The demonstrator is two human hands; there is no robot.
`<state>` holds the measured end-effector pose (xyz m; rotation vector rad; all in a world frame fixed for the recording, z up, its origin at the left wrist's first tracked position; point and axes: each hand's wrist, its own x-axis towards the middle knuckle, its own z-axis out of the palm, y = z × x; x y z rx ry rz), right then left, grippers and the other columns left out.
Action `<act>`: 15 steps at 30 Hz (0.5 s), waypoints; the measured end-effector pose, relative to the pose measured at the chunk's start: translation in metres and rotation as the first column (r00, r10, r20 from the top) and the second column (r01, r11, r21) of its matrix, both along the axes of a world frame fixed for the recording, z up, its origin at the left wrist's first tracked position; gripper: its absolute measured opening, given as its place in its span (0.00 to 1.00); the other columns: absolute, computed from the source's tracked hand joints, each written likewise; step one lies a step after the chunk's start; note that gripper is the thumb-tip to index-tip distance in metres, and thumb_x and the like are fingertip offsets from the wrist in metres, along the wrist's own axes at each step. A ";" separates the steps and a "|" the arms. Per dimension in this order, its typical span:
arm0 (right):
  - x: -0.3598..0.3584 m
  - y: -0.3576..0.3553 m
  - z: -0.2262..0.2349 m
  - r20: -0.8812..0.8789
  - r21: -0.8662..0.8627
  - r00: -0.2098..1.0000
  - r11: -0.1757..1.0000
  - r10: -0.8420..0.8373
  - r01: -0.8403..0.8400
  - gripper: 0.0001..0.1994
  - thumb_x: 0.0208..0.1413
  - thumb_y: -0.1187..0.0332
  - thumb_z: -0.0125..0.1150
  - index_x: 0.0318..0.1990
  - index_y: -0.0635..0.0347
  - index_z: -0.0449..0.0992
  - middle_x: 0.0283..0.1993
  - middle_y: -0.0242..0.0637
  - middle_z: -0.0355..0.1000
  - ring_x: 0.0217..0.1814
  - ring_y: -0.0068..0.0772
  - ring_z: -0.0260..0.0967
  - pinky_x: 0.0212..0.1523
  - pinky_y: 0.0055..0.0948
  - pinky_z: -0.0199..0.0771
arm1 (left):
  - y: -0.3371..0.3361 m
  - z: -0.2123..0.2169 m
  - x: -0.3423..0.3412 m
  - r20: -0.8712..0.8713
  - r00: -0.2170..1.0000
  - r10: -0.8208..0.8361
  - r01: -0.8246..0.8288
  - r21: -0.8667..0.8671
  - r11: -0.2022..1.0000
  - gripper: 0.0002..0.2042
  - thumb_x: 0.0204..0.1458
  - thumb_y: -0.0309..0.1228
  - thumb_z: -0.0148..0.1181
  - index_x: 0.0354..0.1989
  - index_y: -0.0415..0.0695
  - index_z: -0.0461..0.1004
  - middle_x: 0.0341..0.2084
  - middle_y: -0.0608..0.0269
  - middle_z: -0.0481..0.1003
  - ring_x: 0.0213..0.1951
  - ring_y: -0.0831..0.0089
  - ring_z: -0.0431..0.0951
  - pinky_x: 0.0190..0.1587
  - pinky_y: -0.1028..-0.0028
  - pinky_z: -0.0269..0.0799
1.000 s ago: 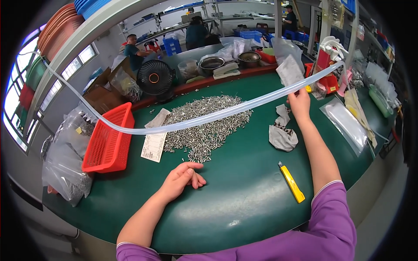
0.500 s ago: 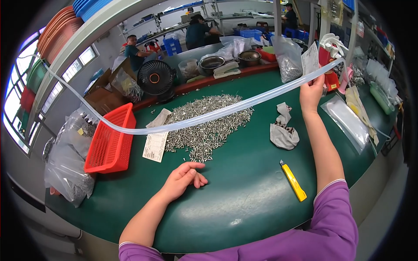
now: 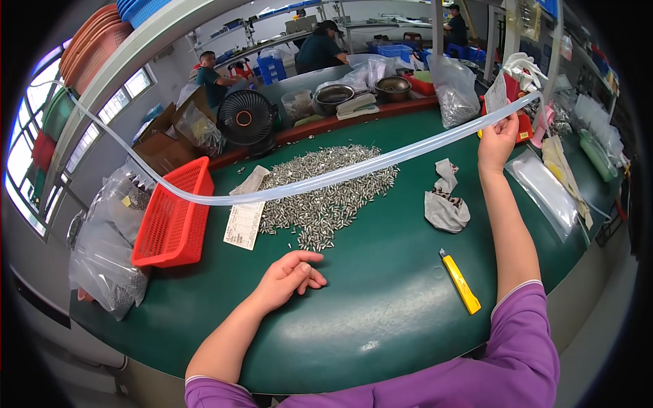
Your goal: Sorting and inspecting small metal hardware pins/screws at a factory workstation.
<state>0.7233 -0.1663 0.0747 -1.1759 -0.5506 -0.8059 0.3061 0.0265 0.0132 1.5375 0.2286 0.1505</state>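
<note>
My left hand [image 3: 291, 277] rests on the green tabletop [image 3: 367, 299], near the front of a heap of small metal pins [image 3: 320, 190]. Its index finger is stretched out, the others loosely bent, and nothing shows in it. My right hand [image 3: 498, 143] is raised at the far right, by a red bin [image 3: 524, 128] and a pale card [image 3: 496, 94]. Its fingers are bent together, partly behind a translucent tube [image 3: 381, 162]; what they hold, if anything, is hidden. The tube hangs in an arc across the view, above the heap.
A yellow utility knife [image 3: 460, 281] lies between my forearms, below a crumpled grey cloth [image 3: 446, 207]. Left stand a red basket [image 3: 173, 228] and plastic bags of metal parts [image 3: 109, 258]. A printed slip [image 3: 243, 224] touches the heap. A black fan [image 3: 246, 122] stands behind.
My right hand has shifted slightly right, and its fingers have bent in closer by the red bin. The left hand stays in place. A person in the background has leaned to the right.
</note>
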 end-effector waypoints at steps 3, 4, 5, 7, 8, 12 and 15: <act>-0.002 0.001 0.001 0.000 0.008 1.000 1.000 0.005 -0.005 0.27 0.41 0.81 0.51 0.54 0.60 0.64 0.23 0.21 0.50 0.23 0.13 0.48 0.26 0.14 0.53 | -0.001 0.005 -0.001 -0.084 0.996 0.020 -0.017 0.032 0.999 0.13 0.60 0.30 0.41 0.50 0.39 0.64 0.30 0.55 0.75 0.29 0.78 0.73 0.34 0.80 0.68; -0.001 0.001 0.001 0.000 0.007 1.000 1.000 0.005 -0.005 0.27 0.41 0.81 0.51 0.54 0.60 0.64 0.23 0.21 0.50 0.23 0.13 0.48 0.26 0.14 0.53 | -0.001 0.005 -0.001 -0.095 0.995 0.023 -0.020 0.035 0.999 0.13 0.59 0.29 0.42 0.50 0.39 0.64 0.31 0.54 0.75 0.28 0.78 0.73 0.33 0.81 0.68; 0.000 0.002 0.001 0.017 0.022 1.000 0.999 0.023 -0.024 0.27 0.41 0.81 0.51 0.54 0.61 0.64 0.23 0.21 0.49 0.23 0.13 0.47 0.26 0.14 0.53 | -0.001 0.006 -0.001 -0.105 0.994 0.026 -0.022 0.039 0.999 0.13 0.59 0.29 0.42 0.50 0.39 0.64 0.32 0.54 0.76 0.28 0.79 0.72 0.32 0.82 0.67; 0.000 0.002 0.001 0.035 0.037 0.999 0.998 0.040 -0.041 0.27 0.41 0.81 0.51 0.54 0.61 0.63 0.23 0.21 0.49 0.23 0.13 0.47 0.25 0.14 0.52 | -0.002 0.007 0.000 -0.089 0.996 0.010 -0.007 0.036 0.999 0.13 0.58 0.28 0.43 0.50 0.39 0.64 0.31 0.56 0.75 0.30 0.78 0.73 0.33 0.81 0.68; -0.002 0.003 0.002 0.029 0.051 0.998 0.997 0.052 -0.053 0.27 0.41 0.81 0.51 0.54 0.61 0.63 0.23 0.21 0.49 0.23 0.13 0.47 0.25 0.13 0.52 | -0.003 0.007 -0.001 -0.072 0.997 -0.002 0.004 0.035 0.999 0.13 0.57 0.26 0.44 0.51 0.38 0.63 0.29 0.57 0.74 0.32 0.77 0.73 0.34 0.80 0.68; -0.006 0.004 0.006 0.030 0.064 0.997 0.996 0.067 -0.069 0.26 0.42 0.80 0.52 0.55 0.63 0.62 0.23 0.21 0.50 0.23 0.12 0.47 0.25 0.13 0.52 | -0.001 -0.002 0.001 0.116 0.990 -0.084 0.078 0.058 0.995 0.16 0.55 0.22 0.46 0.53 0.40 0.60 0.28 0.61 0.71 0.36 0.73 0.74 0.38 0.77 0.70; -0.014 0.005 0.011 0.031 0.086 0.992 0.988 0.125 -0.127 0.26 0.43 0.80 0.52 0.55 0.64 0.60 0.23 0.21 0.51 0.23 0.12 0.48 0.25 0.13 0.52 | -0.002 0.003 0.001 0.040 0.999 -0.036 0.036 -0.011 0.999 0.21 0.52 0.17 0.44 0.56 0.43 0.57 0.29 0.64 0.67 0.39 0.71 0.73 0.44 0.72 0.70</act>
